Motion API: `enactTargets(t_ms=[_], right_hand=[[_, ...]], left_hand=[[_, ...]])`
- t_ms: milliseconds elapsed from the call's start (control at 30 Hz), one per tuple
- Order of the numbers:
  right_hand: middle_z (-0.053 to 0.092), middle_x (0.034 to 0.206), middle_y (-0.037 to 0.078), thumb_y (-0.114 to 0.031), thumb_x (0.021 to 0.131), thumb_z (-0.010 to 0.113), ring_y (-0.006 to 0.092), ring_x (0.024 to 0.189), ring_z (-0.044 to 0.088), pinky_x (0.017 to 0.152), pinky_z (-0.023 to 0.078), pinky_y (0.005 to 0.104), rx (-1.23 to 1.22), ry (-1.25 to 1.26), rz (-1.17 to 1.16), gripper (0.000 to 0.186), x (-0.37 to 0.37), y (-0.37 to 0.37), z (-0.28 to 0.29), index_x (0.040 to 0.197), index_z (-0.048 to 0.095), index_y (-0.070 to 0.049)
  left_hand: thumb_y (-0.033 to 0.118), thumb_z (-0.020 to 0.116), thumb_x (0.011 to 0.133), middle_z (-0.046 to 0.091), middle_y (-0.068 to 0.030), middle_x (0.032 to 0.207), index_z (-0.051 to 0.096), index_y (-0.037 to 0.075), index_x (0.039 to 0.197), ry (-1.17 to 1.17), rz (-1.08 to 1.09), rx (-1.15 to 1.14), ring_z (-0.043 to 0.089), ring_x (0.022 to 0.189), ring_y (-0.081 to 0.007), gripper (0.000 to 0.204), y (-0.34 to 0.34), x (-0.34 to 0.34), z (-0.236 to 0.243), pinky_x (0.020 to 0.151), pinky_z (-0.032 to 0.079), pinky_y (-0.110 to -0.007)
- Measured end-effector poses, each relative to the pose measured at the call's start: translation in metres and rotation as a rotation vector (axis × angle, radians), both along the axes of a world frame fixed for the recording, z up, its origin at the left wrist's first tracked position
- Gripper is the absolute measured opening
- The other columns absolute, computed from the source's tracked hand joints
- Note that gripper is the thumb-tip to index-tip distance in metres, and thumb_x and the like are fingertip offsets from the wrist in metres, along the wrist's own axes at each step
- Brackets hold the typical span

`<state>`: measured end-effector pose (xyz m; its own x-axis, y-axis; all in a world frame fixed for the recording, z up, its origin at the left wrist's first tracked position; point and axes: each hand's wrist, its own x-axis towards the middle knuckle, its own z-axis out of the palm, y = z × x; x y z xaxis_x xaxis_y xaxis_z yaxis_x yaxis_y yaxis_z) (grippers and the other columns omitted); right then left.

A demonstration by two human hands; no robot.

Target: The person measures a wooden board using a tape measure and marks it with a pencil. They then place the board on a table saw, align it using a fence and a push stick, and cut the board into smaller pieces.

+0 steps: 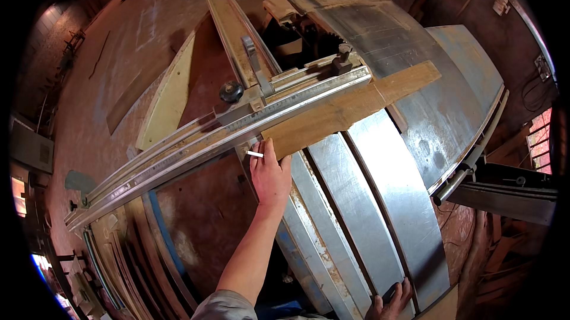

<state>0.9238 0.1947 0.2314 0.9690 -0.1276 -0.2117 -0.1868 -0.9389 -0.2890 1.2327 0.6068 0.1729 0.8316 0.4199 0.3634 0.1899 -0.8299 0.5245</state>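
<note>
I note the right hand (393, 304) and 1 grey sleeve (222, 306) cut off at the lower edge. Dark object (389, 291) at that hand's fingers: partly covered, kind undetermined.

Stretches from upper centre to lower right as a grey metal desk (401, 189); bears a rough wooden board (350, 112) mid-frame, laid slantwise, apparently flat.

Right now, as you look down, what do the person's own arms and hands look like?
The left hand and right hand are both ungloved. The left forearm is bare, with no watch, bracelet or marking visible; a plain grey sleeve shows near the elbow. The right arm is out of view, so its sleeve can't be told.
</note>
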Motion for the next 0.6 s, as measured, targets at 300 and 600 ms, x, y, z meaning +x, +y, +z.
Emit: enactTargets(t_ms=[300, 600], right_hand=[[0.034, 0.156, 0.03, -0.032, 0.086, 0.074, 0.05, 0.144, 0.029, 0.118, 0.023, 0.0608, 0.03, -0.031, 0.035, 0.077, 0.0007, 0.0008, -0.0003, 0.145, 0.044, 0.006], [0.035, 0.155, 0.028, -0.033, 0.087, 0.075, 0.0481, 0.143, 0.031, 0.118, 0.028, 0.0565, -0.006, 0.05, -0.059, 0.078, -0.0011, 0.007, 0.0042, 0.148, 0.042, 0.002]], left_hand=[[0.019, 0.079, 0.085, 0.06, -0.0235, 0.134, 0.053, -0.002, 0.137, -0.001, 0.0, 0.01, 0.052, 0.132, -0.0393, 0.062, 0.0011, -0.0006, 0.0021, 0.115, 0.037, -0.048], [0.019, 0.078, 0.086, 0.06, -0.025, 0.134, 0.053, -0.002, 0.137, 0.017, -0.022, -0.027, 0.052, 0.131, -0.041, 0.06, -0.0066, 0.0027, 0.0088, 0.114, 0.038, -0.049]])
